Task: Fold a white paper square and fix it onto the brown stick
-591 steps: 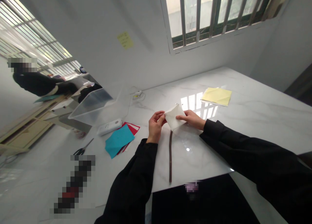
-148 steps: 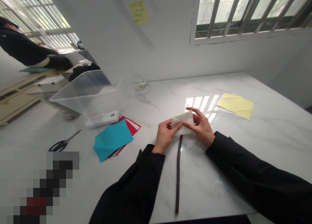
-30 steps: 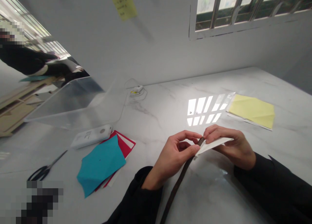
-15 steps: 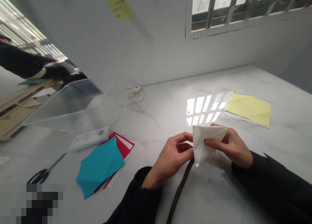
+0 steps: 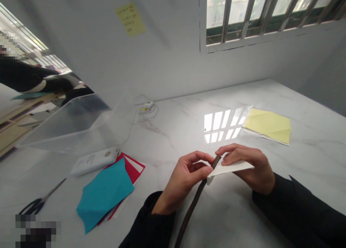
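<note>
My left hand (image 5: 181,177) pinches a long, slightly curved brown stick (image 5: 190,212) near its upper end, thumb and forefinger closed around it. The stick's tip rises just past my fingers, and its lower part runs down out of the picture. A folded piece of white paper (image 5: 234,167) is gripped in my right hand (image 5: 255,168), seen almost edge-on. Its left corner meets the stick at my left thumb; whether the two are joined I cannot tell. My right forefinger reaches over to the stick's tip.
Yellow paper sheets (image 5: 269,124) lie at the right. On the left are teal paper (image 5: 105,195), red paper (image 5: 135,168), a white box (image 5: 94,161), scissors (image 5: 40,203) and a clear plastic bin (image 5: 67,127). A small white device (image 5: 147,106) with a cord lies by the wall. A person (image 5: 24,75) is beyond.
My right hand has turned the folded white paper from facing me to nearly edge-on. The stick's upper end now shows between my hands. The view has tilted slightly.
</note>
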`<state>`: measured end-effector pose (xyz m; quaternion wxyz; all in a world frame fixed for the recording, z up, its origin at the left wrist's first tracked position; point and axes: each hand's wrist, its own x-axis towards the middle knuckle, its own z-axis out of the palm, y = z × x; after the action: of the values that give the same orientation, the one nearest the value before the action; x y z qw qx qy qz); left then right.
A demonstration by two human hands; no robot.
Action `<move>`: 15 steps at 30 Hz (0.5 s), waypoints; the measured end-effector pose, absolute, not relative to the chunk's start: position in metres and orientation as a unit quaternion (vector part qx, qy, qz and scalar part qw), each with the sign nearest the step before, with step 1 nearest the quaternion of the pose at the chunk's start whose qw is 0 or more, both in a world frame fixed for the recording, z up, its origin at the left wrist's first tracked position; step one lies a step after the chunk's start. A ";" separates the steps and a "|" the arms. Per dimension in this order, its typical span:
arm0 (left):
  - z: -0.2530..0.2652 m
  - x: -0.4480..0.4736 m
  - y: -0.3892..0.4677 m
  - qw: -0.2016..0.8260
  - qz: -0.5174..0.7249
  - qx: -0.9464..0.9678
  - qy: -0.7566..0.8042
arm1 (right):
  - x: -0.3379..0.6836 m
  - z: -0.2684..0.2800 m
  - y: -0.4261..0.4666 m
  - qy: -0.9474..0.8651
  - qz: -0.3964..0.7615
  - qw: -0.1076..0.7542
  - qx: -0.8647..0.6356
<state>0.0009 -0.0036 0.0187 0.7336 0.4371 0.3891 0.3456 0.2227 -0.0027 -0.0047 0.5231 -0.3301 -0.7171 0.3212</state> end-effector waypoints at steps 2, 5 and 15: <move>0.019 0.001 -0.004 0.739 0.345 0.435 0.382 | 0.223 -0.003 -0.003 -0.719 0.311 0.526 -0.332; 0.020 0.001 -0.004 0.741 0.333 0.437 0.386 | 0.223 0.000 -0.004 -0.715 0.308 0.533 -0.331; 0.020 0.000 -0.003 0.740 0.339 0.436 0.384 | 0.222 0.002 0.000 -0.725 0.306 0.536 -0.306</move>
<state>-0.0003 -0.0027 0.0196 0.7400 0.4355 0.3843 0.3392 0.2220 -0.0003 0.0024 0.5359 -0.3062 -0.7250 0.3057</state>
